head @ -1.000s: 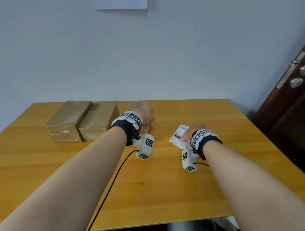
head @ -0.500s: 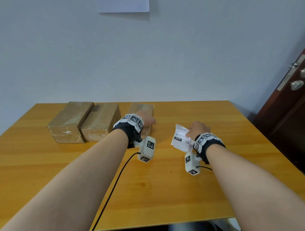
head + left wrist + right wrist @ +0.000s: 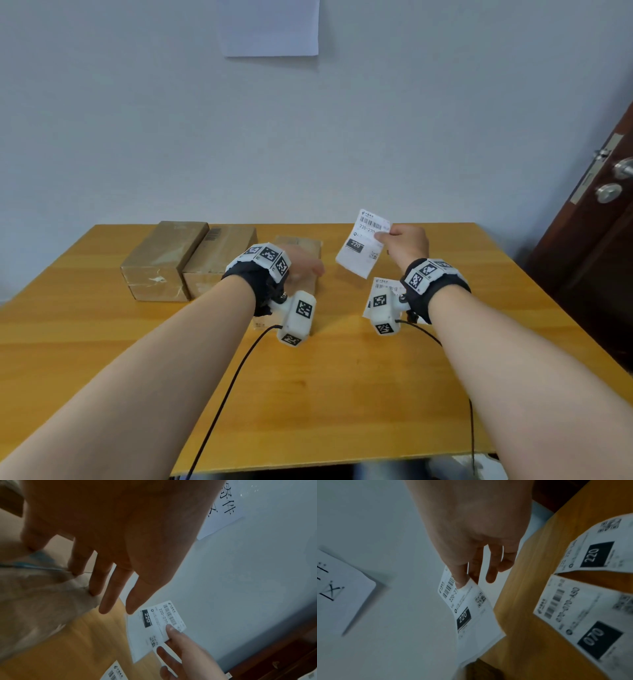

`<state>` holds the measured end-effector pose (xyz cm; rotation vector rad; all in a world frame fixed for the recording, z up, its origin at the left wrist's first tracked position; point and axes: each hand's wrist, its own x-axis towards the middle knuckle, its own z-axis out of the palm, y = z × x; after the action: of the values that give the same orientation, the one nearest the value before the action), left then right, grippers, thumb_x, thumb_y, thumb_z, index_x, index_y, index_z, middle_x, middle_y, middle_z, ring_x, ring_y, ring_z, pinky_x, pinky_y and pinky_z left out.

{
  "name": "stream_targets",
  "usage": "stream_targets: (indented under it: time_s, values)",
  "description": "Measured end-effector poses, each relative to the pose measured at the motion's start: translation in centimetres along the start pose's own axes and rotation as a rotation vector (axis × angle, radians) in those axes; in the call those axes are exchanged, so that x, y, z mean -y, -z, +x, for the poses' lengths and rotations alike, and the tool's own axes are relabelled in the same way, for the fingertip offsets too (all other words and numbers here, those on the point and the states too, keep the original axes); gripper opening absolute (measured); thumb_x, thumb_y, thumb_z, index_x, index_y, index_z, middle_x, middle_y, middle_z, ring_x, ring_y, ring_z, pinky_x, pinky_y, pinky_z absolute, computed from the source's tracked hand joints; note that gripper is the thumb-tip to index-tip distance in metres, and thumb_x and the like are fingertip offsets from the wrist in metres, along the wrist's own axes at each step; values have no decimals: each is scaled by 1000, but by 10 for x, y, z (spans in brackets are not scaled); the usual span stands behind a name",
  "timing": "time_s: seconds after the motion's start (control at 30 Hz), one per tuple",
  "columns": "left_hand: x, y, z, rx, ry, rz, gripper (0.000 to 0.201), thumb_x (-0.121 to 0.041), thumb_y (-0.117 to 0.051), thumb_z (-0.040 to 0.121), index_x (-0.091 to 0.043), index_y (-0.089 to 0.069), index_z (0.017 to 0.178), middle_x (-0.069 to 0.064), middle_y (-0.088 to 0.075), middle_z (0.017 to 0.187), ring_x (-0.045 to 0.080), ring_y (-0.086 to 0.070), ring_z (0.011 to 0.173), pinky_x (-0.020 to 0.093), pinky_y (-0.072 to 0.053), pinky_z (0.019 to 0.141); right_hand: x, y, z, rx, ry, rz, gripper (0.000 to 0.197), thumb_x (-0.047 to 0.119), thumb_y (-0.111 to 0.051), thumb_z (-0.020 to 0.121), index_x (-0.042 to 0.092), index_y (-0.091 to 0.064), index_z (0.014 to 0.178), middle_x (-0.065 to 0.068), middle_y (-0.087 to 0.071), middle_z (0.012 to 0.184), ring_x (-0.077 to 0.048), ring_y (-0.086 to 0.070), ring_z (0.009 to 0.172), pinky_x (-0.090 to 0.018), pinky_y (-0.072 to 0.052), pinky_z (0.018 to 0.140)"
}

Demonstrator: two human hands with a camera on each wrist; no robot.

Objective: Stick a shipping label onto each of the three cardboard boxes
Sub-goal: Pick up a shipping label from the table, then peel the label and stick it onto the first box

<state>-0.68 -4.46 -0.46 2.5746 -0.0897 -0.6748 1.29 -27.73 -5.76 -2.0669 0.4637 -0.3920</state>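
Observation:
Three brown cardboard boxes stand in a row at the far side of the table: a left box (image 3: 164, 253), a middle box (image 3: 221, 257) and a right box (image 3: 301, 245). My left hand (image 3: 303, 265) lies on the right box with straight fingers (image 3: 96, 582) touching its top. My right hand (image 3: 404, 241) is raised above the table and pinches a white shipping label (image 3: 364, 245) marked 220 by its upper edge (image 3: 471, 608). Two more labels (image 3: 583, 608) lie flat on the table under my right wrist.
The wooden table (image 3: 342, 394) has bare surface in front of the boxes. A white paper sheet (image 3: 270, 25) hangs on the wall behind. A dark door (image 3: 599, 222) stands at the right. Black cables (image 3: 226, 394) trail from both wrist cameras.
My right hand has lifted one label off the pile on the table and raised it up and toward the right box. My left hand has stayed on the right box.

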Motion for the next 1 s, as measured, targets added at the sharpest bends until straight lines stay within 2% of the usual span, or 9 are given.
stream_targets:
  time_s: [0.1,0.17,0.2,0.27,0.43,0.63,0.77,0.87,1.0]
  values:
    - [1,6,-15,99,-51,-103,34,-33,-50,105,-16,-57,134,1,-58,133,17,-53,107,25,-45,65,19,-6,-6,54,8,110,12,25,-72,95,18,-79,102,-4,-80,99,-18,-69,76,-27,-47,56]
    - [4,10,-16,123,-45,-259,40,-41,-53,103,-21,-57,138,-3,-61,137,17,-61,112,30,-52,79,34,-9,-12,126,11,148,9,28,-71,96,21,-75,100,-4,-79,97,-20,-72,80,-29,-51,58]
    - [7,12,-16,103,-42,-329,44,-48,-56,99,-24,-58,136,-2,-64,134,19,-65,112,37,-54,89,40,-10,-15,176,10,158,11,29,-71,97,20,-74,103,-2,-79,97,-20,-73,82,-30,-53,62]
    - [11,17,-12,34,-71,-461,49,-57,-63,92,-27,-62,130,-3,-68,126,23,-71,107,47,-54,96,50,-13,-20,274,5,186,15,30,-71,97,20,-74,107,1,-79,96,-16,-75,81,-32,-54,66]
    - [20,24,-3,-179,-166,-634,22,-38,-71,92,-20,-74,105,-3,-79,102,19,-75,95,46,-61,90,65,-20,-28,466,20,265,27,35,-76,93,16,-76,113,-1,-81,100,-21,-77,87,-30,-52,60]
    - [30,34,3,-239,-190,-634,12,-35,-72,93,-23,-70,97,-6,-78,99,14,-74,88,38,-61,81,79,-14,-33,397,77,343,24,35,-77,93,16,-78,108,-2,-81,100,-16,-71,73,-28,-51,58]
    - [27,42,9,-539,-222,-611,20,-33,-77,88,-21,-63,96,-5,-65,87,20,-64,82,38,-58,81,88,-13,-33,260,146,318,10,24,-77,93,15,-76,98,-4,-79,96,-16,-68,69,-30,-58,58]
    - [14,44,2,-422,-347,-713,16,-30,-67,96,-15,-71,101,1,-74,96,18,-70,81,35,-60,76,99,-15,-37,252,190,359,6,14,-77,93,14,-71,93,-9,-77,93,-18,-69,64,-40,-65,65]
    - [-1,43,-6,-330,-427,-844,25,-29,-62,97,-13,-75,110,3,-77,108,21,-75,98,39,-62,80,110,-19,-42,332,279,356,11,16,-79,92,9,-71,93,-7,-75,87,-19,-71,67,-44,-64,64]
